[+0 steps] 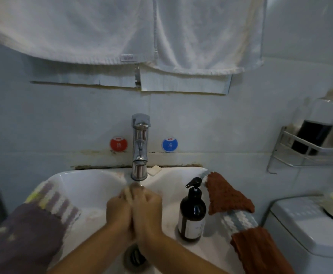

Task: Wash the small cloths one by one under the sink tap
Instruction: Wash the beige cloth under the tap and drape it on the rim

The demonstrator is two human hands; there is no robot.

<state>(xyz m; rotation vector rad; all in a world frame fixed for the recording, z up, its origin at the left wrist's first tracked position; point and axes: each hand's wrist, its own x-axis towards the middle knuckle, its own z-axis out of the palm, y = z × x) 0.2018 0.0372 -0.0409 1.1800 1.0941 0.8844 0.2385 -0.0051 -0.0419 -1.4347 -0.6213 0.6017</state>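
While water runs from the tap (139, 147), left hand (119, 211) and right hand (147, 207) both clutch one small pale cloth (127, 192) over the sink (94, 186); striped cloths (59, 204) drape each rim; soap bottle (192, 212) stands right.

A white sink (67, 180) carries everything. Over its left rim hangs a purple-and-white striped cloth (59, 204); over its right rim lie a rust-brown cloth (227, 196) and a grey-and-white striped cloth (238, 220). A dark pump bottle (192, 216) stands near the right edge, a small soap bar (155, 170) at the back edge beside the chrome tap (140, 147)
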